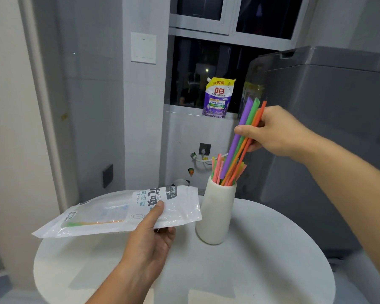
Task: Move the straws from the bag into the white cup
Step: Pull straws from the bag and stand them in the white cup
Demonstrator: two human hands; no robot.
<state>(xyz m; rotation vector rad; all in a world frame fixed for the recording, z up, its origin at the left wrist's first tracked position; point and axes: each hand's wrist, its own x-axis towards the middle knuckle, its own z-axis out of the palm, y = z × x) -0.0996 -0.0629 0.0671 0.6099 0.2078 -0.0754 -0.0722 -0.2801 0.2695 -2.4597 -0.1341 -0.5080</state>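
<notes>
**Right hand** point(272, 132): thumb and fingers curled round a bundle of held straws point(244, 137) in purple, green, orange and red, gripped in their upper half. The bundle is tilted, with its tops toward 1 o'clock and its lower ends inside the mouth of the white cup point(215, 216).

**White cup:** upright on the round surface point(250, 270), about 1 o'clock from its centre. It holds earlier straws point(217, 170) in pink, green and yellow, fanned out.

**Left hand** point(149, 240): thumb on top and fingers beneath, pinching the bag point(119, 213). The bag is held roughly level above the surface toward 10 o'clock, its right end just beside the cup. Whether they touch cannot be told.

**Remaining straws** point(92, 223): a few, green and orange, lie in the bag's clear window.

**Handling note:** bring the bundle nearer upright before loosening the grip, so it slides down among the others. The cup is tall and narrow, so a sideways push on the rim could likely tip it.

**Surroundings:** detergent pouch point(218, 97) on the ledge at 12 o'clock; grey appliance point(327, 128) at 2 o'clock.
</notes>
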